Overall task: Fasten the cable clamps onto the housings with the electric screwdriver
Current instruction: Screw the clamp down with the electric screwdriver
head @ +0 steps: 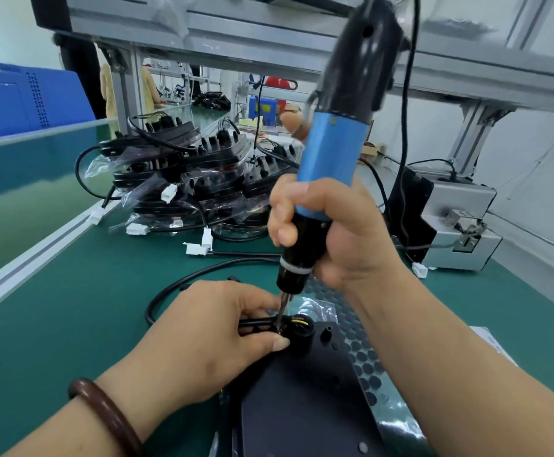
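While the right hand [344,232] grips the screwdriver [331,153], housings [216,183] sit bagged

screwdriver [330,159]: glossy blue plastic | housing [302,390]: matt black | bench mat [71,308]: matt green | bracelet [106,412]: glossy brown

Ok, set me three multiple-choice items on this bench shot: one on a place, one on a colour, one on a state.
1. Where is the pile of bagged housings?
A. On the green mat
B. On the overhead frame
C. In a blue crate

2. What colour is the middle of the electric screwdriver?
A. Red
B. Blue
C. Yellow

3. What is the right hand doing?
A. Lying flat on the mat
B. Pinching a white connector
C. Gripping the screwdriver

1 A: the pile sits directly on the mat.
2 B: the barrel above the grip is blue.
3 C: it wraps round the tool's lower barrel.
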The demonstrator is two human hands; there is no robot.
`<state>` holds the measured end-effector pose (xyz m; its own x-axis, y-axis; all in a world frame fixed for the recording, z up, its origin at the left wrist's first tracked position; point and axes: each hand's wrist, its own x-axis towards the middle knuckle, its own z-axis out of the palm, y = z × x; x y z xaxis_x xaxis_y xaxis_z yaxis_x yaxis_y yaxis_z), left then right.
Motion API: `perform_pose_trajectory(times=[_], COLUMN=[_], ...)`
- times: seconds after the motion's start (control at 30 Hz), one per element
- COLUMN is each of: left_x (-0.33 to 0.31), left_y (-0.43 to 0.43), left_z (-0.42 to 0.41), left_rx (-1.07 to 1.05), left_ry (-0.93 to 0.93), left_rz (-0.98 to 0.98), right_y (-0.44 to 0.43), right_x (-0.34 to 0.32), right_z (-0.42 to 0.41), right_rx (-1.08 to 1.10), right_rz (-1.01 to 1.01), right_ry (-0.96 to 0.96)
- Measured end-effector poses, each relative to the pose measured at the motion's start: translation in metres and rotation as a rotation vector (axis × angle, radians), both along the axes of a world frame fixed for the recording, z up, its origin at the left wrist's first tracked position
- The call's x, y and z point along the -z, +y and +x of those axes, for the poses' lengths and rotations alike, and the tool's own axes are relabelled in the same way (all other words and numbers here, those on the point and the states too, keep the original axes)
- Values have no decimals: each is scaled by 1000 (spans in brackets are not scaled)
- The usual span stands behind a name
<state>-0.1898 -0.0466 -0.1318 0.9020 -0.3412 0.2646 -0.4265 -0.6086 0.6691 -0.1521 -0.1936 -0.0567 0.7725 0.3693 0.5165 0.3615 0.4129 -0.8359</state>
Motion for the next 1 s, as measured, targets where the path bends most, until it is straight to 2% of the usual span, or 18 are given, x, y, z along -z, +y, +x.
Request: perform_pose_trajectory(times=[0.17, 0.37, 0.57, 0.73, 1.0], left_x=[1, -3, -2, -4, -1], left_y=[2, 0, 1, 0, -1], left_z=[4, 5, 3, 4, 3], left_rx=[-17, -18, -20, -10, -31], left_ry=[13, 13, -12, -58, -86], left_rz=[8, 35, 57, 93, 61], right_y=[-29, -89, -151, -184, -199], right_x=[-15, -15, 23, 43, 50], right_z=[10, 13, 3, -2, -3], right_rx=[166, 510, 710, 848, 882], right_rz=[193, 56, -101, -130, -96], right_ry=[161, 390, 574, 589, 544])
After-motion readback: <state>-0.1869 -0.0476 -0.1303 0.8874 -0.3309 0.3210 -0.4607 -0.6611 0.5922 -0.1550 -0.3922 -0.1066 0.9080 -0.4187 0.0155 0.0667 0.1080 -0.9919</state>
